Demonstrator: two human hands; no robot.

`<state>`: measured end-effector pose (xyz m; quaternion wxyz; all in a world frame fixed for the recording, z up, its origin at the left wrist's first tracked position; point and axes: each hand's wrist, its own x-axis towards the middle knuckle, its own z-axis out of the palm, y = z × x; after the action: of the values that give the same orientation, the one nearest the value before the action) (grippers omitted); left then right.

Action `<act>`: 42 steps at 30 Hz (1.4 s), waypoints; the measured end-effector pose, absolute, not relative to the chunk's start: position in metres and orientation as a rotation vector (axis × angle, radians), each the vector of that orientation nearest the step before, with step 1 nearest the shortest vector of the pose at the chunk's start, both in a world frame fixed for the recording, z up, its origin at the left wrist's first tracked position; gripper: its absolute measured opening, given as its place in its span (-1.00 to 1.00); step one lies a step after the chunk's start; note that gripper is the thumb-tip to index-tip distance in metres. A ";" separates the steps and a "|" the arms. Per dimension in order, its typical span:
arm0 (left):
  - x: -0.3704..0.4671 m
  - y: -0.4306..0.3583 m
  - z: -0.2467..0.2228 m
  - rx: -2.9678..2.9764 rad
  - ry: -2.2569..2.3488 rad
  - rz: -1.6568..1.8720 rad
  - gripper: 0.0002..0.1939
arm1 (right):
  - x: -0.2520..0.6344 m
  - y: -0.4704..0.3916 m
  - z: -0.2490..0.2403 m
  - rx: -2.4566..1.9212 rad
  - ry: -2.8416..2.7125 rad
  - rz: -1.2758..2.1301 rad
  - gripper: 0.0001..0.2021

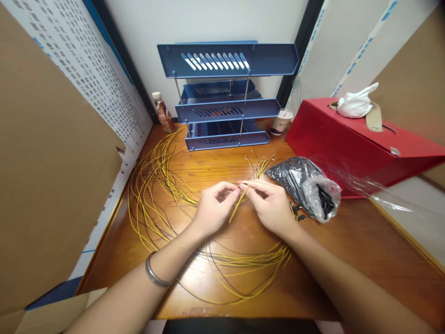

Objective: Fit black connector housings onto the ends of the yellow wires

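Note:
My left hand (214,208) and my right hand (273,208) meet over the middle of the desk, thumbs and forefingers pinched together. Between their fingertips is a yellow wire (236,208), its short free end pointing down toward me. Something small and dark shows at the fingertips, too small to name. Loops of yellow and dark wires (189,200) spread to the left and curve round in front of my hands. Beyond my right hand, a cluster of wire ends (259,166) with small tips fans out. Small black parts (298,213) lie just right of that hand.
A plastic bag (295,174) of black parts lies open at right, beside a red box (323,148) with tissue on top. At the back stand a blue tiered rack (225,111), a bottle (162,113) and a paper cup (281,123). Cardboard (52,185) borders the left.

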<state>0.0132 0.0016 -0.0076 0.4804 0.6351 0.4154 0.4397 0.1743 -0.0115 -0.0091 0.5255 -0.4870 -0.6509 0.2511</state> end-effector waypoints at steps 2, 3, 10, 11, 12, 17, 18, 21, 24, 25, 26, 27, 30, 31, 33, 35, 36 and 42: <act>0.013 0.002 -0.007 1.559 1.040 1.066 -0.79 | 0.176 -0.011 -0.008 -1.218 -1.528 0.573 -0.81; 0.013 0.002 -0.008 1.564 1.047 1.065 -0.79 | 0.177 -0.011 -0.007 -1.232 -1.514 0.570 -0.81; 0.011 0.003 -0.012 1.604 1.030 1.079 -0.80 | 0.173 -0.012 -0.011 -1.165 -1.533 0.671 -0.83; 0.011 0.003 -0.011 1.605 1.031 1.080 -0.80 | 0.172 -0.013 -0.012 -1.162 -1.542 0.676 -0.83; 0.011 0.003 -0.010 1.602 1.032 1.077 -0.80 | 0.172 -0.013 -0.013 -1.161 -1.550 0.670 -0.84; 0.014 0.002 -0.007 1.579 1.064 1.063 -0.80 | 0.174 -0.012 -0.011 -1.202 -1.521 0.572 -0.81; 0.014 0.002 -0.007 1.576 1.073 1.065 -0.80 | 0.175 -0.012 -0.009 -1.217 -1.504 0.558 -0.80; 0.014 0.003 -0.008 1.561 1.080 1.083 -0.80 | 0.176 -0.012 -0.006 -1.236 -1.482 0.556 -0.78; 0.013 0.003 -0.009 1.565 1.061 1.099 -0.80 | 0.175 -0.012 -0.008 -1.221 -1.476 0.587 -0.79; 0.012 0.004 -0.008 1.574 1.054 1.100 -0.80 | 0.174 -0.013 -0.009 -1.211 -1.476 0.603 -0.80; 0.012 0.004 -0.008 1.585 1.049 1.102 -0.81 | 0.173 -0.013 -0.010 -1.197 -1.480 0.623 -0.80; 0.012 0.004 -0.008 1.595 1.045 1.104 -0.81 | 0.172 -0.013 -0.012 -1.179 -1.487 0.642 -0.81; 0.012 0.003 -0.007 1.608 1.038 1.100 -0.81 | 0.170 -0.014 -0.014 -1.140 -1.518 0.666 -0.82; 0.013 0.002 -0.007 1.607 1.040 1.098 -0.81 | 0.170 -0.014 -0.013 -1.144 -1.526 0.651 -0.82; 0.013 0.002 -0.006 1.590 1.054 1.096 -0.80 | 0.171 -0.014 -0.010 -1.182 -1.525 0.595 -0.82; 0.014 0.002 -0.006 1.566 1.066 1.099 -0.80 | 0.173 -0.014 -0.007 -1.222 -1.508 0.530 -0.81; 0.014 0.002 -0.006 1.555 1.067 1.100 -0.79 | 0.174 -0.014 -0.006 -1.231 -1.500 0.509 -0.81; 0.012 0.001 -0.008 1.558 1.047 1.096 -0.79 | 0.175 -0.014 -0.006 -1.248 -1.494 0.544 -0.79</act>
<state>0.0123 0.0015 -0.0083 0.4655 0.6345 0.4262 0.4463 0.1754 -0.0139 -0.0064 0.5312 -0.5231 -0.6263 0.2278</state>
